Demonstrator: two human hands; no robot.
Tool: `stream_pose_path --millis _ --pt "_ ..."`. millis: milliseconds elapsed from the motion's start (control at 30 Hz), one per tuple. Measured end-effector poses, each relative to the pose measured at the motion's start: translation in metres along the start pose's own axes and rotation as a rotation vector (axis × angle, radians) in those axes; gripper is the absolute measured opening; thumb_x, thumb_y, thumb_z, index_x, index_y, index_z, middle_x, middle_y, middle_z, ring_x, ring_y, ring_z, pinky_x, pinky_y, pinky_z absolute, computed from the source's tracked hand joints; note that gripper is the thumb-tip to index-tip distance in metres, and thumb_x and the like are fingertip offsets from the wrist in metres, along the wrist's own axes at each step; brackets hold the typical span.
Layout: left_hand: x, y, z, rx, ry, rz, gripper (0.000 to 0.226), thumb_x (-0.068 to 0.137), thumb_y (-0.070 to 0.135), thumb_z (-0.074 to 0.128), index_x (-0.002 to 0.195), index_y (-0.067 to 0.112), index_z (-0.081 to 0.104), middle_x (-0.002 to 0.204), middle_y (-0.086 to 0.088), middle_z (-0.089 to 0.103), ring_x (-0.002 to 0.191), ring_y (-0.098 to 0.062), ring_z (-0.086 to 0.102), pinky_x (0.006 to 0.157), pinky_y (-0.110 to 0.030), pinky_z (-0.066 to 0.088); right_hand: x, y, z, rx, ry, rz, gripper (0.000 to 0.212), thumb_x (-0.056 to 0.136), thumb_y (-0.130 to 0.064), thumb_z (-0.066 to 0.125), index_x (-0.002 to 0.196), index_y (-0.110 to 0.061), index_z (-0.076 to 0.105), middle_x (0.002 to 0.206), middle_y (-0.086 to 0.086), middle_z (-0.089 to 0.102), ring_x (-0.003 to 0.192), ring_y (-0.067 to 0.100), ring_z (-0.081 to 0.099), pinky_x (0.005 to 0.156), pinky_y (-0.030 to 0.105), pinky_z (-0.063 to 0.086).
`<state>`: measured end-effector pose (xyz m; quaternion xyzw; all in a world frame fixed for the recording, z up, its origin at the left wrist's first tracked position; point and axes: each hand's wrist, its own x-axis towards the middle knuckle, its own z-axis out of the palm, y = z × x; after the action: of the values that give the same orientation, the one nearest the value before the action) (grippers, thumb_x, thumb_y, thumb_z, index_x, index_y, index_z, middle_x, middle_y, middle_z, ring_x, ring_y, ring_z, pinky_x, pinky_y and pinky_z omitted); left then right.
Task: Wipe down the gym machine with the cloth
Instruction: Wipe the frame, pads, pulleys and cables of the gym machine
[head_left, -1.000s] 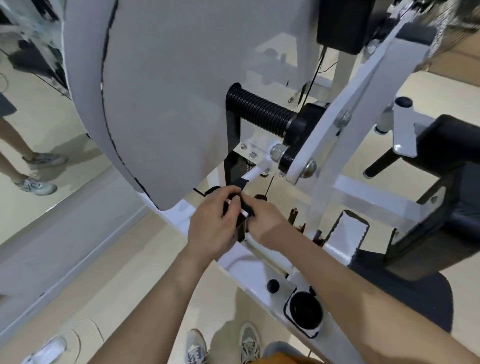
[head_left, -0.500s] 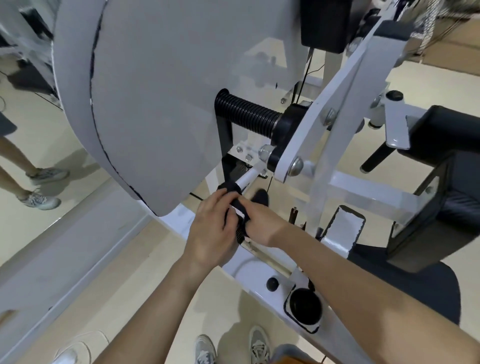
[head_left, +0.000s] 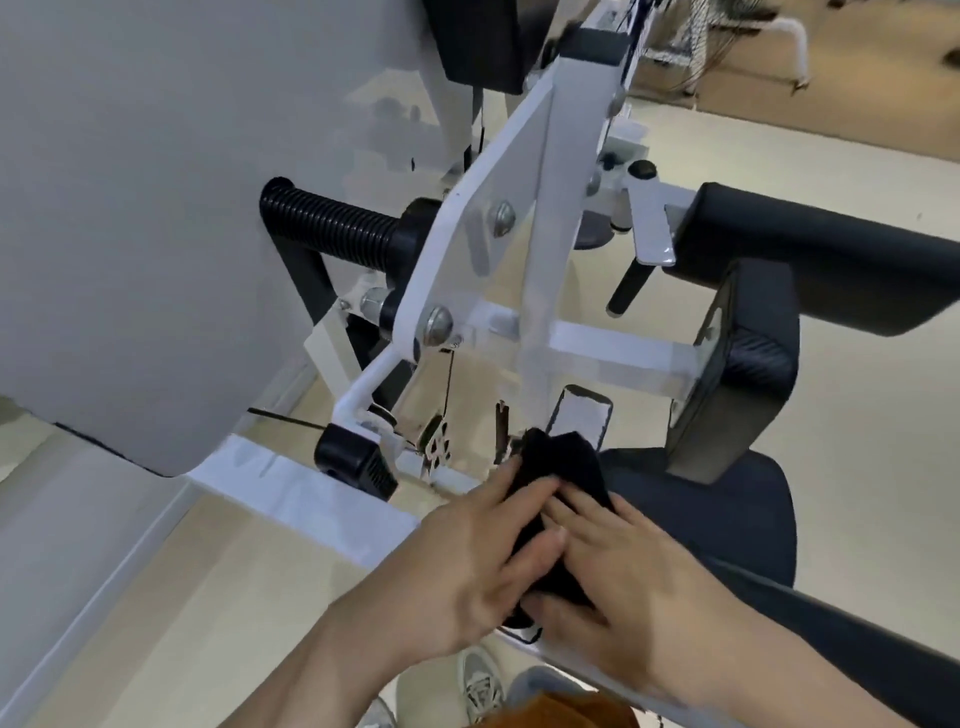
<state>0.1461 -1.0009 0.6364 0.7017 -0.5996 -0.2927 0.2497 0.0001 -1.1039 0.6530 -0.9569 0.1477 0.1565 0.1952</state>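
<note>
The gym machine (head_left: 535, 249) has a white steel frame, black pads and a large grey side panel (head_left: 156, 208). A black cloth (head_left: 563, 470) is bunched on the low white frame bar beside the black seat pad (head_left: 727, 519). My left hand (head_left: 467, 561) grips the cloth from the left, fingers curled over it. Pressed against the cloth from the right is my right hand (head_left: 618, 577), its fingers overlapping the left hand's. Most of the cloth and the bar beneath it are hidden by both hands.
A black ribbed handle (head_left: 332, 228) juts from the frame above. A black rubber stop (head_left: 353, 462) sits left of my hands. Black pads (head_left: 810, 260) stand at the right. My shoes (head_left: 480, 686) show below on the beige floor (head_left: 208, 597).
Both hands have slid with the cloth down and to the right, from the thin white rod under the ribbed handle to the low bar by the seat pad. The view shifted closer.
</note>
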Motion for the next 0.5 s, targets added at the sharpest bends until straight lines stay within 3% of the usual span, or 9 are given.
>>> stream_pose_path --millis 67,100,233,300,400,500 --pt "0.01 -0.003 0.008 -0.004 -0.01 -0.086 0.061 0.093 0.063 0.023 0.15 0.043 0.017 0.16 0.017 0.008 0.137 -0.003 0.026 0.098 0.004 0.016 0.011 0.013 0.005 -0.06 0.042 0.052 0.078 0.083 -0.059 -0.004 0.155 -0.027 0.003 0.158 -0.018 -0.007 0.145 0.001 -0.015 0.12 0.03 -0.006" --pt "0.018 -0.005 0.008 -0.016 0.008 -0.112 0.061 0.095 0.059 0.026 0.152 0.04 0.014 0.161 0.013 0.005 0.141 -0.004 0.019 0.099 0.004 0.011 0.021 0.024 0.004 -0.117 0.104 0.087 0.074 0.089 -0.055 -0.003 0.155 -0.023 0.0 0.161 -0.01 -0.007 0.147 0.006 -0.012 0.121 0.033 -0.001" --pt "0.046 -0.006 0.002 -0.016 0.038 -0.184 0.061 0.101 0.041 0.038 0.154 0.035 0.008 0.162 0.007 0.007 0.147 -0.005 0.009 0.111 -0.015 0.011 0.071 0.067 -0.012 -0.085 0.242 0.263 0.059 0.104 -0.038 0.023 0.155 -0.016 0.007 0.163 0.002 -0.001 0.15 0.016 -0.002 0.12 0.04 0.011" --pt "0.047 -0.006 0.003 0.032 0.066 -0.195 0.06 0.101 0.038 0.04 0.154 0.034 0.013 0.162 0.009 0.01 0.146 -0.005 0.012 0.108 -0.013 0.011 0.086 0.072 -0.017 -0.005 0.278 0.296 0.052 0.104 -0.032 0.028 0.152 -0.013 0.019 0.162 0.006 0.009 0.149 0.021 0.006 0.118 0.042 0.017" --pt "0.027 -0.007 0.006 0.024 0.214 -0.123 0.052 0.098 0.029 0.049 0.147 0.034 0.033 0.152 0.017 0.032 0.136 0.003 0.029 0.106 -0.006 0.018 0.075 0.068 -0.013 0.087 0.348 0.259 0.045 0.102 -0.022 0.036 0.146 -0.015 0.031 0.159 0.004 0.022 0.147 0.022 0.012 0.114 0.042 0.027" --pt "0.01 -0.013 0.007 0.003 0.33 -0.075 0.053 0.093 0.029 0.056 0.14 0.043 0.036 0.133 0.028 0.039 0.122 0.015 0.034 0.096 0.0 0.025 0.031 0.057 0.001 0.194 0.369 0.113 0.053 0.097 -0.013 0.044 0.148 -0.026 0.036 0.156 -0.008 0.031 0.145 0.009 0.019 0.112 0.026 0.026"
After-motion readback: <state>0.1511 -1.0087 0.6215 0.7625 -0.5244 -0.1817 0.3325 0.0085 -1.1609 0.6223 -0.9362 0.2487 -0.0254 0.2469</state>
